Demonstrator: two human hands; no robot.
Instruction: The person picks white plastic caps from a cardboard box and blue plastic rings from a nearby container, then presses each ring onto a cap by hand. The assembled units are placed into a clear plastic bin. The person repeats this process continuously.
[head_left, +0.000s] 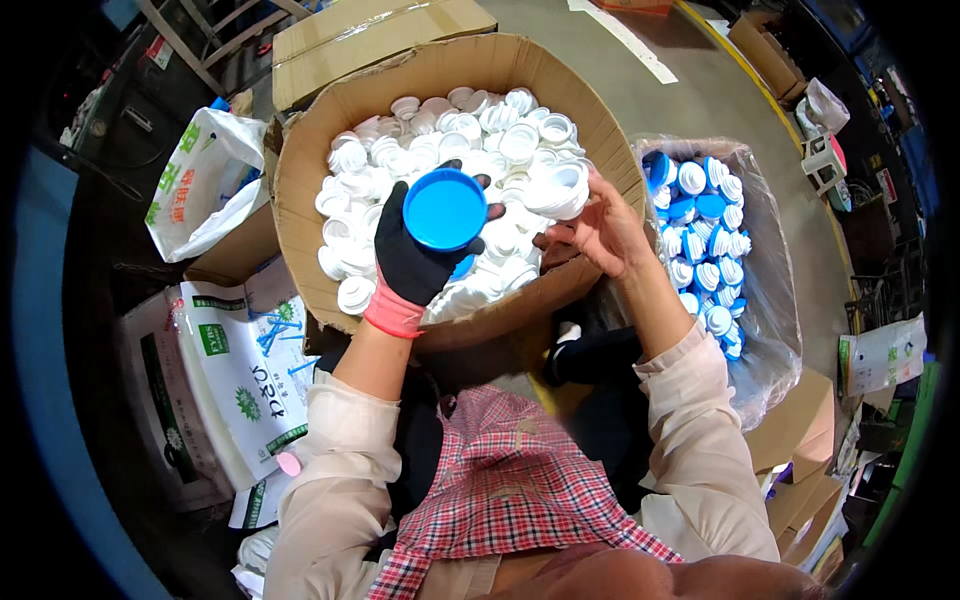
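In my left hand (405, 250), which wears a black glove with a pink cuff, is a round blue cap (445, 210), its hollow side facing up. A second blue piece (462, 268) shows just below that hand's fingers. My bare right hand (610, 235) grips a white plastic insert (557, 190) with stepped rings by its right side, fingers curled. Both hands are over a large cardboard box (295, 205) heaped with loose white inserts (430, 140). The cap and the held insert are apart.
On the right, a plastic-lined box (770, 300) holds many blue caps joined with white inserts (705, 250). To the left lie a white printed bag (210, 185) and flattened sacks (235, 370) with thin blue pieces (280, 330) on them. A closed carton (370, 40) stands behind.
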